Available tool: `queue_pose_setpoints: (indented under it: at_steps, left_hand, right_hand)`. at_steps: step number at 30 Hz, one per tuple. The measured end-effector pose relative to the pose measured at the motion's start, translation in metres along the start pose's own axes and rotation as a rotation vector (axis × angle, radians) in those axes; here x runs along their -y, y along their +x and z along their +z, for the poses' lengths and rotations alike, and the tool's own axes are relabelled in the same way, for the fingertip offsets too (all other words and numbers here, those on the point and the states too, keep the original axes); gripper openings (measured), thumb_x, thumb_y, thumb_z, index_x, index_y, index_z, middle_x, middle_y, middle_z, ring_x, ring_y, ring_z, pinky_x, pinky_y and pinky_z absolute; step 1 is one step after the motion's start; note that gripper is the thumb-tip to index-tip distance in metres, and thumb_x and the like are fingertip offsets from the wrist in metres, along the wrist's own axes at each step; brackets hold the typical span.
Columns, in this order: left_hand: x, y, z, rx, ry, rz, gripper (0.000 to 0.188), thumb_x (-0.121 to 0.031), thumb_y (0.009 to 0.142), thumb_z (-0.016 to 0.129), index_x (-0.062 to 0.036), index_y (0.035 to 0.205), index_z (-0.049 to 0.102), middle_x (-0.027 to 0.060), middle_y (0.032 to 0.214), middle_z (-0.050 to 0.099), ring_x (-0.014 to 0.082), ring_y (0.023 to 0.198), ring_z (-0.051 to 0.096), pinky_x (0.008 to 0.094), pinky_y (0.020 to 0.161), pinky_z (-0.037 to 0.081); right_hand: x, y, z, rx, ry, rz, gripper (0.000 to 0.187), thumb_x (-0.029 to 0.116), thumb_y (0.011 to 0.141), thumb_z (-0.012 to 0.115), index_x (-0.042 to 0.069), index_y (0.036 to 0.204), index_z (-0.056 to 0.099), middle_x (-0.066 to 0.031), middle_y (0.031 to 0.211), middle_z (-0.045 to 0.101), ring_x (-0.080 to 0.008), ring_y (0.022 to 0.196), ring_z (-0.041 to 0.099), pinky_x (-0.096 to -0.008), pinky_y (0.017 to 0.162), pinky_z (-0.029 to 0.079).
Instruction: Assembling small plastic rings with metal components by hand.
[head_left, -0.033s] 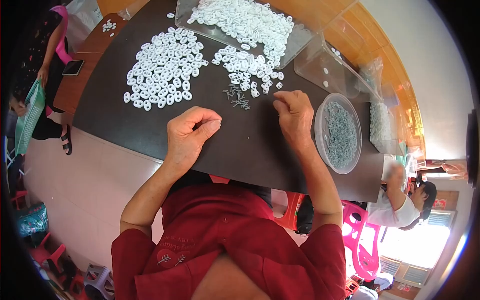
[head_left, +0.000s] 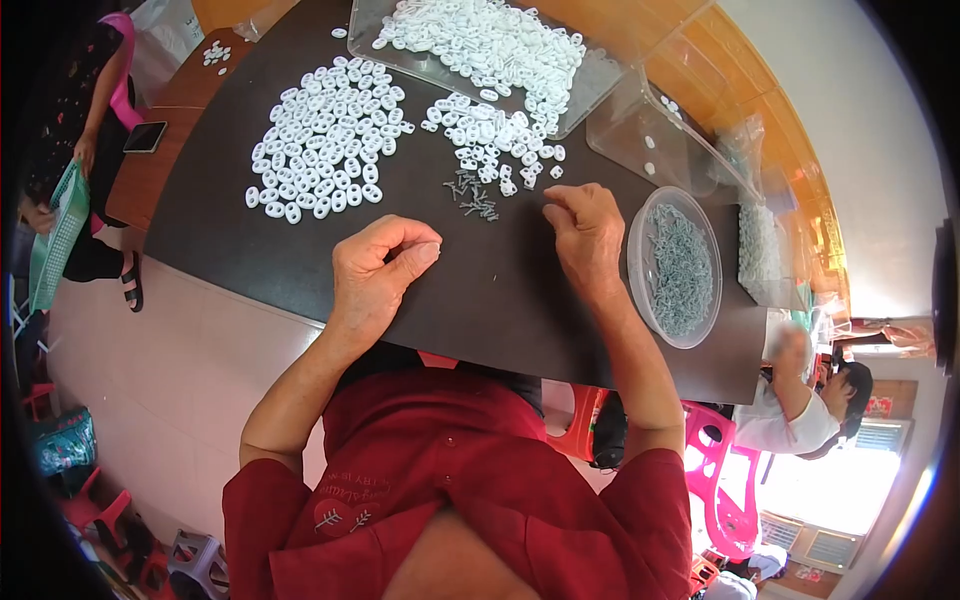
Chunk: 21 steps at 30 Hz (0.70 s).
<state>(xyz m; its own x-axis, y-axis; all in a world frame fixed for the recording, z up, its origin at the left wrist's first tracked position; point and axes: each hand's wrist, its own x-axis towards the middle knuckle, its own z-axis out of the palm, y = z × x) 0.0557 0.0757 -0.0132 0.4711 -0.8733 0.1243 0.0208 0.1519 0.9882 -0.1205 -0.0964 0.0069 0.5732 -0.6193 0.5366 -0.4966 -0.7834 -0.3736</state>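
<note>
My left hand (head_left: 375,270) hovers over the near part of the dark table (head_left: 480,310), thumb and index fingertips pressed together; whatever lies between them, if anything, cannot be made out. Closed too, my right hand (head_left: 588,240) has its fingers curled and thumb bent in, just left of a round clear tub (head_left: 632,275) of grey screws (head_left: 683,270). Between and beyond the hands is a little heap of loose screws (head_left: 470,193). White oval plastic pieces with two holes (head_left: 325,140) are spread at the left. Smaller white plastic pieces (head_left: 490,135) are heaped behind the loose screws.
A clear bin (head_left: 400,60) piled with white pieces lies at the back. Another clear container (head_left: 650,140) stands to its right. At the left, a person holds a green basket (head_left: 62,230) near a phone (head_left: 146,137). Someone else sits at the right by a pink stool (head_left: 725,480).
</note>
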Motion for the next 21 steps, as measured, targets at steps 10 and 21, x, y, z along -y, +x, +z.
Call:
queue_pose_setpoints:
  at_steps: [10,21]
  left_hand:
    - [0.001,0.0,0.0,0.01,0.01,-0.005,0.01,-0.006,0.083,0.067,0.0023,0.088,0.066,-0.0013,0.079,0.06,0.0048,0.071,0.051,0.0188,0.067,0.042]
    - [-0.001,0.003,-0.001,-0.003,-0.075,-0.068,0.009,-0.006,0.085,0.066,0.0014,0.089,0.065,-0.0009,0.077,0.059,0.0044,0.069,0.051,0.0181,0.063,0.041]
  right_hand:
    - [-0.012,0.006,0.021,0.002,-0.079,-0.137,0.012,0.003,0.069,0.071,0.007,0.08,0.067,-0.007,0.071,0.055,-0.0247,0.072,0.054,-0.0354,0.063,0.044]
    - [-0.007,0.013,0.019,0.086,-0.101,-0.271,0.01,-0.001,0.07,0.066,0.005,0.075,0.06,-0.0081,0.069,0.051,-0.0276,0.069,0.05,-0.0373,0.059,0.042]
